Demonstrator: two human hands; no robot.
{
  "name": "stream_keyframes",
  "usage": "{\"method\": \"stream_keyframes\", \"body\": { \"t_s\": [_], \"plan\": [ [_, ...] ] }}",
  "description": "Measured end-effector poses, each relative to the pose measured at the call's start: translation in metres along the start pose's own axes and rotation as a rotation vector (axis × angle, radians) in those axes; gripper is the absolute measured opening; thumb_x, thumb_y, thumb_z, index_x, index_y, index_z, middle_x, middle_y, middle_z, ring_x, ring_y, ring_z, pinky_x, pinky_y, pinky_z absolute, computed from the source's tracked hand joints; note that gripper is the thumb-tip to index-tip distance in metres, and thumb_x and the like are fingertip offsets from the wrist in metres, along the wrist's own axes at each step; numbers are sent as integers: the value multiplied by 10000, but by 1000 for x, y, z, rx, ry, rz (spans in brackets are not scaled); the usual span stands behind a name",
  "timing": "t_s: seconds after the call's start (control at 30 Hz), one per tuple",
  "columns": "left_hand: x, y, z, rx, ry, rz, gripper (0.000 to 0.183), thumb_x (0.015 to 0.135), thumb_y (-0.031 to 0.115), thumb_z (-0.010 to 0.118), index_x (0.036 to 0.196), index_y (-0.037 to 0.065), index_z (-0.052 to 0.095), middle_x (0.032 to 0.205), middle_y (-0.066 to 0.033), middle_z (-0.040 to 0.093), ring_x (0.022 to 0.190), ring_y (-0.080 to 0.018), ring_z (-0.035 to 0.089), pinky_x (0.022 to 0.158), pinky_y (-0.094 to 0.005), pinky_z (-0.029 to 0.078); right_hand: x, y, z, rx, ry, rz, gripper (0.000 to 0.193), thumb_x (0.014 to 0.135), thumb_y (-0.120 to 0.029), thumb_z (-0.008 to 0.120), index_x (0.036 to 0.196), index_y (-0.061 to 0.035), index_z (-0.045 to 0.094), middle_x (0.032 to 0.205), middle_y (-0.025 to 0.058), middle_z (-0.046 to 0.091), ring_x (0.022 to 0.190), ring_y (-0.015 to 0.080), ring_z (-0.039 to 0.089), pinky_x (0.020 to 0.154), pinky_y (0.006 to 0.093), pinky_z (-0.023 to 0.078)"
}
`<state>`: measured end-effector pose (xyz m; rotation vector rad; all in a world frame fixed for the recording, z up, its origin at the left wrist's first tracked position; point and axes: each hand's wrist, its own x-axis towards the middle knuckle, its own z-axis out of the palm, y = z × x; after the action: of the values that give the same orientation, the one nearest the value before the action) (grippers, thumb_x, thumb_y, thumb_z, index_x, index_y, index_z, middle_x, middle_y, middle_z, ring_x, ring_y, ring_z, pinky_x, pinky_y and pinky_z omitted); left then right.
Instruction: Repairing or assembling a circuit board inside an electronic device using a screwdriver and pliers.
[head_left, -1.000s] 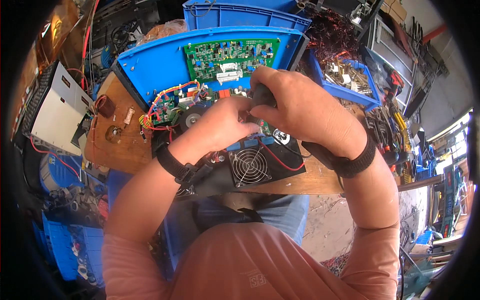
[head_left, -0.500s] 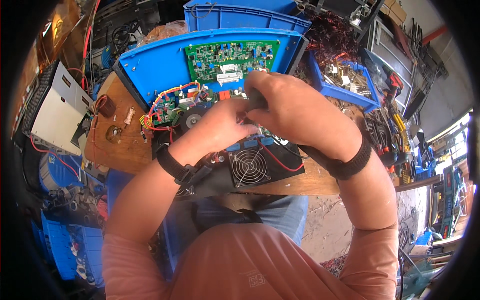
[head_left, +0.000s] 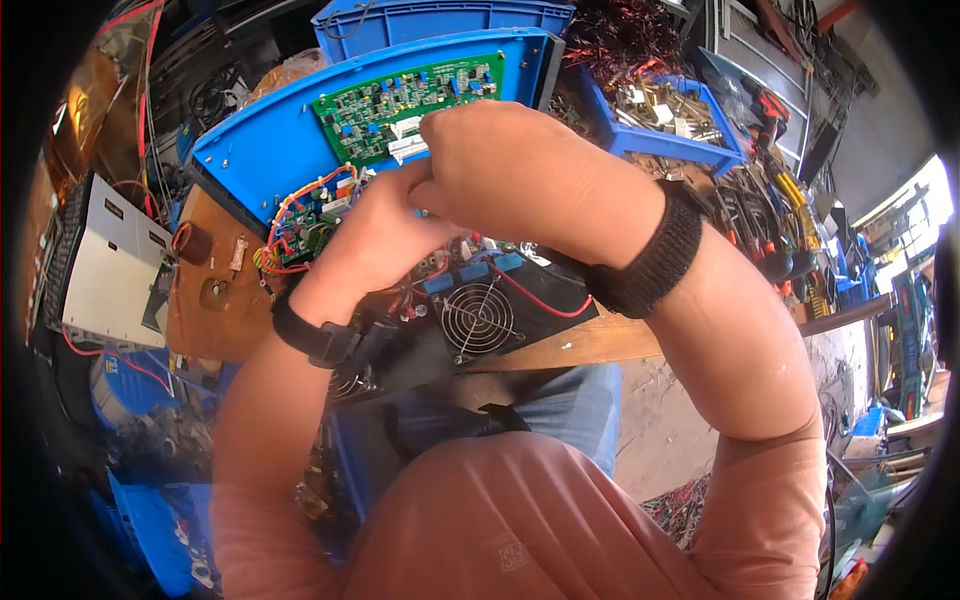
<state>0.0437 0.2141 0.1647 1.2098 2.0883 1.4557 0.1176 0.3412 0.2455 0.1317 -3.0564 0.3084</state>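
Note:
My right hand is closed, knuckles up, over the middle of an opened electronic device. Tucked against its underside is my left hand, fingers bent inward. Whatever they grip is hidden behind the right hand. Just beyond them a green circuit board with white connectors is mounted on the raised blue panel. Red and yellow wires run along the lower boards left of my hands. Nearer me are blue blocky parts, a round fan grille and a red cable.
A blue bin of metal parts stands at the right, beside many hand tools. On the left are a white-and-black case and a brown coil on the wooden table. Another blue crate is behind.
The view has shifted, so the device appears further left and higher. My right hand has turned more knuckles-up, hiding the dark thing seen in it before. Both hands stay together over the device.

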Motion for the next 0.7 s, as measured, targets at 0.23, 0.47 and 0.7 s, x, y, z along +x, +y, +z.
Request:
{"method": "stream_keyframes", "body": {
  "t_s": [0.23, 0.47, 0.7],
  "plan": [
    [-1, 8, 0, 42, 37, -46, 320, 749, 178, 747, 962, -31, 631, 903, -140, 691, 816, -163, 638, 756, -319, 486, -2, 16, 9, 40, 102, -160, 267, 758, -188, 597, 831, 69, 606, 739, 252, 630, 767, 397, 640, 713, 437, 512],
    [-4, -9, 31, 144, 357, 172, 288, 769, 175, 732, 943, -26, 622, 862, -154, 684, 792, -205, 655, 715, -331, 484, 4, 31, 3, 83, 16, -227, 305, 733, -198, 639, 894, 60, 618, 769, 234, 641, 777, 401, 635, 725, 435, 504],
    [-11, -2, 44, 104, 447, 58, 260, 762, 76, 719, 985, -13, 621, 835, -127, 674, 800, -245, 657, 736, -326, 494, -12, 15, -19, -131, -61, -162, 267, 706, -225, 674, 885, -32, 720, 875, 131, 692, 851, 288, 678, 710, 354, 531]
  ]
}}
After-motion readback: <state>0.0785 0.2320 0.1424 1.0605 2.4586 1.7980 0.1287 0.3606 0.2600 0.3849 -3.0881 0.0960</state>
